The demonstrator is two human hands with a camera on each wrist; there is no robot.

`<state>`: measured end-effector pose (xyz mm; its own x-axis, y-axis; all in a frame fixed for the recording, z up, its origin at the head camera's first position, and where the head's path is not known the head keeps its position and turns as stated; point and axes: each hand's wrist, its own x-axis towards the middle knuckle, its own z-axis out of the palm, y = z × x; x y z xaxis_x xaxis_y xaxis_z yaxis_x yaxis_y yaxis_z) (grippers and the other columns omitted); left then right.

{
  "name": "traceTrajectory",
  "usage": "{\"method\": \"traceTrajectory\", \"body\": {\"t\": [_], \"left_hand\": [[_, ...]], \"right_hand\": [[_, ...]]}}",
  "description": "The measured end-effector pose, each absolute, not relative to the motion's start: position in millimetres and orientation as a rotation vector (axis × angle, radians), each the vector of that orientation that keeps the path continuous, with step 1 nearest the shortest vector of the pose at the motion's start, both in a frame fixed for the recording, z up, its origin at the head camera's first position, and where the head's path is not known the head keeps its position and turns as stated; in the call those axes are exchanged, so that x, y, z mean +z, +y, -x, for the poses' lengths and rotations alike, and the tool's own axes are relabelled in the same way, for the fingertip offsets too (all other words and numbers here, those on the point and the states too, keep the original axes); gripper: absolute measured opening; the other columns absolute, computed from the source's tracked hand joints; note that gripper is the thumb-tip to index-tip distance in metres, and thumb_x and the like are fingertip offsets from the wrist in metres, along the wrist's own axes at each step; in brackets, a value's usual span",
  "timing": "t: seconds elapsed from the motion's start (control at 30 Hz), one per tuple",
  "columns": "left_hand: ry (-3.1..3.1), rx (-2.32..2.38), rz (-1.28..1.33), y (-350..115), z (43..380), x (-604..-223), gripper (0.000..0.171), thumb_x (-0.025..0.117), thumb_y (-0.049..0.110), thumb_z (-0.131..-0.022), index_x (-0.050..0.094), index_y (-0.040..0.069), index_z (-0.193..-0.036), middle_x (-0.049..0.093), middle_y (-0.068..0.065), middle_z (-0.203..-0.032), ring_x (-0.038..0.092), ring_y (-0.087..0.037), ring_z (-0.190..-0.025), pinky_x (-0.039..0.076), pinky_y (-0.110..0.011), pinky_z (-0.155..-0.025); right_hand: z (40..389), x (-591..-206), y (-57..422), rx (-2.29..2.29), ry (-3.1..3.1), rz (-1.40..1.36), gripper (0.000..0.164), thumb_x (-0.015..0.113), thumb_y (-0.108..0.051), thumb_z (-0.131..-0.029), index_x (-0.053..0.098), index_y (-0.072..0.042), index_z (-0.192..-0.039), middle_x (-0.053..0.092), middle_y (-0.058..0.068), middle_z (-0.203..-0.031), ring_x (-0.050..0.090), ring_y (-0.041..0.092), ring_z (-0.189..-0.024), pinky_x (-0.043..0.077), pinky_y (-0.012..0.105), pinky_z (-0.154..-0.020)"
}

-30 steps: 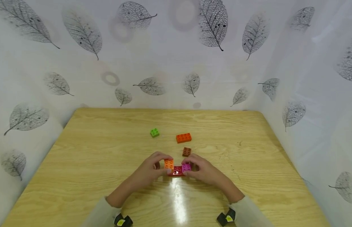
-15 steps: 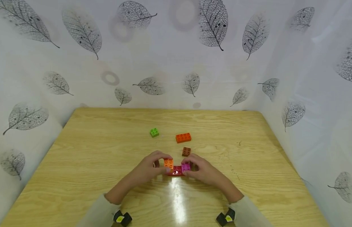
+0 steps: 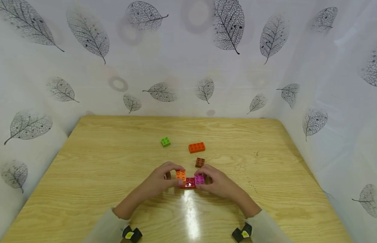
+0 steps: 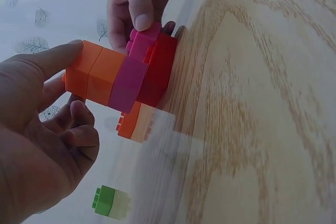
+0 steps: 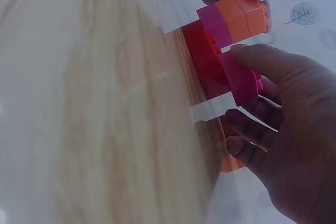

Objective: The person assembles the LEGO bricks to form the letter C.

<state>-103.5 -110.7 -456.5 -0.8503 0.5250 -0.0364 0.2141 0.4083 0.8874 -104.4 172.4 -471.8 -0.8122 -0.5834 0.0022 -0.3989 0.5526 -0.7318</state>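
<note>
A long red brick (image 3: 190, 182) lies on the table between both hands. On its left end rises a stack: a purple brick (image 4: 128, 83) at the bottom, an orange brick (image 4: 104, 77) above it, and another orange brick (image 3: 180, 175) on top. My left hand (image 3: 162, 177) pinches that top brick between thumb and fingers. Over the red brick's right end sits a magenta brick (image 3: 199, 179), pinched by my right hand (image 3: 218, 180). In the right wrist view, my thumb lies on the magenta brick's near side; whether it is fully pressed down I cannot tell.
Just beyond the right hand lies a small brown brick (image 3: 200, 162). Farther back is a long orange-red brick (image 3: 196, 147), with a small green brick (image 3: 165, 142) to its left. The wooden table (image 3: 115, 141) ends at a leaf-print cloth (image 3: 182, 64) behind.
</note>
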Motion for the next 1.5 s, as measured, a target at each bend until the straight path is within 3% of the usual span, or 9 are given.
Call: {"method": "traceTrajectory", "body": {"t": [0.5, 0.67, 0.9, 1.23, 1.37, 1.5], "left_hand": [[2.345, 1.408, -0.65, -113.0, 104.5, -452.7, 0.044, 0.072, 0.039, -0.093, 0.064, 0.02, -0.132, 0.06, 0.004, -0.119, 0.052, -0.018, -0.086, 0.047, -0.027, -0.068], [2.37, 1.42, -0.613, -118.1, 109.2, -448.2, 0.043, 0.065, 0.044, -0.097, 0.064, 0.021, -0.133, 0.062, 0.002, -0.123, 0.054, -0.019, -0.087, 0.049, -0.029, -0.066], [2.525, 1.441, -0.494, -133.3, 143.2, -452.7, 0.048, 0.063, 0.048, -0.098, 0.063, 0.017, -0.134, 0.061, -0.008, -0.126, 0.051, -0.021, -0.083, 0.047, -0.031, -0.066], [2.668, 1.415, -0.33, -149.0, 197.1, -467.7, 0.046, 0.066, 0.033, -0.099, 0.057, 0.015, -0.141, 0.053, -0.011, -0.133, 0.051, -0.023, -0.08, 0.048, -0.033, -0.064], [2.724, 1.309, -0.278, -148.7, 211.5, -472.7, 0.051, 0.066, 0.035, -0.098, 0.054, 0.017, -0.144, 0.051, -0.01, -0.136, 0.056, -0.025, -0.089, 0.05, -0.038, -0.072], [2.736, 1.238, -0.26, -148.5, 220.0, -478.3, 0.053, 0.066, 0.037, -0.098, 0.052, 0.017, -0.146, 0.05, -0.013, -0.138, 0.056, -0.032, -0.111, 0.047, -0.05, -0.094]], "right_hand": [[105.2, -472.8, 171.6, -1.094, 2.551, 0.811, 0.038, 0.071, -0.044, -0.093, 0.064, -0.023, -0.124, 0.058, -0.01, -0.117, 0.054, 0.012, -0.098, 0.047, 0.03, -0.081], [104.7, -472.2, 171.6, -1.089, 2.554, 0.815, 0.039, 0.071, -0.044, -0.093, 0.064, -0.022, -0.125, 0.058, -0.01, -0.119, 0.054, 0.011, -0.1, 0.047, 0.031, -0.084], [104.2, -471.9, 171.5, -1.087, 2.555, 0.812, 0.037, 0.071, -0.042, -0.093, 0.064, -0.023, -0.125, 0.058, -0.01, -0.12, 0.055, 0.01, -0.1, 0.049, 0.03, -0.084], [103.8, -473.1, 171.1, -1.065, 2.559, 0.81, 0.04, 0.071, -0.044, -0.093, 0.064, -0.022, -0.126, 0.057, -0.01, -0.12, 0.055, 0.01, -0.102, 0.049, 0.031, -0.086], [103.4, -472.4, 171.0, -1.057, 2.564, 0.804, 0.041, 0.07, -0.045, -0.093, 0.064, -0.022, -0.126, 0.057, -0.01, -0.121, 0.055, 0.01, -0.104, 0.049, 0.033, -0.087], [103.4, -471.5, 171.2, -1.048, 2.568, 0.805, 0.04, 0.07, -0.045, -0.094, 0.064, -0.022, -0.126, 0.057, -0.011, -0.12, 0.055, 0.01, -0.104, 0.049, 0.033, -0.088]]}}
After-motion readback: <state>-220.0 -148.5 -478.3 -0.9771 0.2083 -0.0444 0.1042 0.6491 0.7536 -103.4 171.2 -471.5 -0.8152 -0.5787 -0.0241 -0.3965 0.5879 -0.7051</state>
